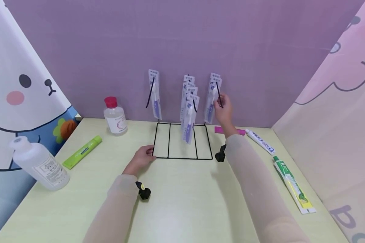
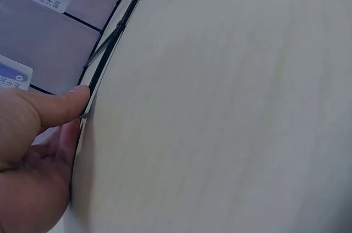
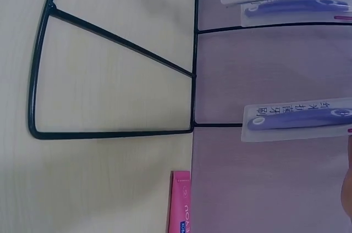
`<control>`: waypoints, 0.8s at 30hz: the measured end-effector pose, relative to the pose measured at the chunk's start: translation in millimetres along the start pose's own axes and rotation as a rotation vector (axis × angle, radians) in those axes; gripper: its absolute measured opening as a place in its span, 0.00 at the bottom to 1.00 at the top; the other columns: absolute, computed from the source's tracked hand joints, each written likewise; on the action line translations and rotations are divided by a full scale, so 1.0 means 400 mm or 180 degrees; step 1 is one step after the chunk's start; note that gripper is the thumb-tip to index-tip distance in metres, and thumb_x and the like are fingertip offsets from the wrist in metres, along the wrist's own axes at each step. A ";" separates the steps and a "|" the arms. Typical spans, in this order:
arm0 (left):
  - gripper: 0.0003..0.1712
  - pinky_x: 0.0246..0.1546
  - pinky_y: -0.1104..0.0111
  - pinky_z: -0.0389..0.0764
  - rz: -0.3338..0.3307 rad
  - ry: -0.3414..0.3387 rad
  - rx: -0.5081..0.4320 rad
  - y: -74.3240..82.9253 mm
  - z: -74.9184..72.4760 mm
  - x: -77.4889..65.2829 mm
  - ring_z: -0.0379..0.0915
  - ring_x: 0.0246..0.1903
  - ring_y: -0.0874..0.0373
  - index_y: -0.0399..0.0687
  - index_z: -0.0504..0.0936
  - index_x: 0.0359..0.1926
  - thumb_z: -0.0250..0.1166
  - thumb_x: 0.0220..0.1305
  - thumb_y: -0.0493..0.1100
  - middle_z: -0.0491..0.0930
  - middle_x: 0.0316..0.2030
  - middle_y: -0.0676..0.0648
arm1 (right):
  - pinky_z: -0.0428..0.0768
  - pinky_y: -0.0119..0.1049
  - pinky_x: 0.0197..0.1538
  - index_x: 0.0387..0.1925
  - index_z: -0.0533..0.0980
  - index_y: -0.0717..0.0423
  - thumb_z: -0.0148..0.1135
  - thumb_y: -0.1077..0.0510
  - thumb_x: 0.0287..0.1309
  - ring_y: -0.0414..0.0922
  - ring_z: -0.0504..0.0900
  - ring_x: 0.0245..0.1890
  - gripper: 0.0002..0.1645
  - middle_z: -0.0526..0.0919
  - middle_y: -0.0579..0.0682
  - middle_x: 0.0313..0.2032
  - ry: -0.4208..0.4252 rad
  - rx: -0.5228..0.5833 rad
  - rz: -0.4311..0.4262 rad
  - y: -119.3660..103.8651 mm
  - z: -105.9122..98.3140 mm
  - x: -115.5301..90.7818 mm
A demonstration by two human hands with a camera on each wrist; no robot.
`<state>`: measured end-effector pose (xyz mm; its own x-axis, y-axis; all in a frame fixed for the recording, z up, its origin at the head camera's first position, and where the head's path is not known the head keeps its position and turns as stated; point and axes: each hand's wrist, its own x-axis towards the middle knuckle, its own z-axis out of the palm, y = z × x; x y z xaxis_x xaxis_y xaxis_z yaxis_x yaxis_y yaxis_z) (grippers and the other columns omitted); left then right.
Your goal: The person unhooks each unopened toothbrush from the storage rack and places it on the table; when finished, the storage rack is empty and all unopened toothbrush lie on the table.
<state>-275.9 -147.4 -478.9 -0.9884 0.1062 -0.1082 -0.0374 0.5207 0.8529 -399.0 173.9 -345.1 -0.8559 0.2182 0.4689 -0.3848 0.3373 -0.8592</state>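
Note:
A black wire display rack point(image 1: 182, 158) stands on the table with packaged toothbrushes hanging from its hooks. My left hand point(image 1: 142, 158) pinches the rack's front left corner; in the left wrist view the thumb point(image 2: 66, 106) lies over the black wire. At the right hook, my right hand point(image 1: 224, 109) holds the edge of a packaged toothbrush point(image 1: 213, 101), fingers curled beside the hook. Only a sliver of that hand point(image 3: 346, 189) shows in the right wrist view. Several packaged toothbrushes point(image 1: 188, 121) hang on the middle hook, and a packaged toothbrush point(image 1: 155, 98) hangs on the left one.
Left of the rack stand a red-capped bottle point(image 1: 116, 119) and a white bottle point(image 1: 42, 165), with a green tube point(image 1: 82, 152) lying between. To the right lie a pink tube point(image 1: 241, 132), a white-blue tube point(image 1: 260, 141) and a green-yellow toothpaste tube point(image 1: 293, 185). A purple backdrop point(image 1: 182, 40) rises behind.

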 end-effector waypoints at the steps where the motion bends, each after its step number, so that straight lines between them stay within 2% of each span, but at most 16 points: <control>1: 0.33 0.55 0.57 0.65 0.0029 -0.0008 0.0018 0.001 0.000 0.000 0.64 0.53 0.44 0.33 0.61 0.62 0.62 0.56 0.32 0.69 0.52 0.35 | 0.74 0.35 0.45 0.51 0.70 0.59 0.55 0.69 0.56 0.48 0.74 0.41 0.19 0.77 0.58 0.41 0.0013 -0.0016 -0.0016 0.001 -0.003 0.000; 5: 0.33 0.55 0.57 0.65 0.0081 -0.0012 0.0064 0.008 -0.003 -0.003 0.64 0.53 0.44 0.32 0.61 0.62 0.62 0.56 0.32 0.69 0.52 0.34 | 0.76 0.36 0.43 0.50 0.70 0.61 0.56 0.71 0.54 0.50 0.75 0.39 0.21 0.77 0.60 0.40 0.0043 0.0043 -0.0173 0.006 -0.019 0.004; 10: 0.33 0.54 0.56 0.66 0.0094 -0.0021 0.0096 0.012 -0.003 -0.007 0.64 0.53 0.43 0.31 0.61 0.62 0.61 0.56 0.32 0.69 0.52 0.34 | 0.76 0.34 0.42 0.51 0.68 0.63 0.56 0.74 0.52 0.49 0.75 0.38 0.23 0.77 0.62 0.40 0.0004 0.0305 -0.0177 -0.019 -0.062 -0.003; 12: 0.33 0.54 0.57 0.66 0.0051 -0.0023 0.0073 0.013 -0.003 -0.007 0.65 0.52 0.44 0.32 0.61 0.62 0.61 0.56 0.33 0.69 0.52 0.34 | 0.77 0.34 0.42 0.52 0.68 0.61 0.56 0.73 0.53 0.47 0.75 0.38 0.23 0.76 0.61 0.41 -0.0049 0.0389 -0.0029 -0.036 -0.090 -0.014; 15: 0.33 0.53 0.57 0.66 -0.0013 -0.0040 0.0043 0.013 -0.003 -0.008 0.64 0.52 0.44 0.34 0.61 0.63 0.61 0.57 0.33 0.69 0.53 0.35 | 0.78 0.40 0.42 0.54 0.67 0.58 0.56 0.71 0.54 0.48 0.75 0.39 0.25 0.75 0.61 0.43 -0.0211 0.0428 0.0197 -0.044 -0.134 -0.034; 18: 0.33 0.53 0.57 0.67 -0.0044 -0.0053 0.0010 0.013 -0.003 -0.007 0.65 0.52 0.44 0.35 0.61 0.63 0.61 0.57 0.33 0.68 0.53 0.35 | 0.79 0.44 0.41 0.57 0.65 0.56 0.56 0.70 0.55 0.49 0.75 0.39 0.28 0.74 0.60 0.44 -0.0458 0.0362 0.0463 -0.012 -0.175 -0.051; 24: 0.33 0.54 0.57 0.66 -0.0048 -0.0061 0.0006 0.009 -0.002 -0.001 0.64 0.53 0.44 0.35 0.61 0.63 0.61 0.57 0.33 0.68 0.53 0.35 | 0.79 0.45 0.39 0.62 0.60 0.59 0.53 0.72 0.55 0.47 0.78 0.33 0.32 0.72 0.60 0.43 -0.0987 0.0359 0.1084 0.065 -0.245 -0.110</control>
<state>-275.8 -146.3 -475.2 -0.9848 0.1144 -0.1307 -0.0520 0.5238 0.8502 -337.6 262.7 -368.0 -0.9961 0.0095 0.0882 -0.0848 0.1888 -0.9784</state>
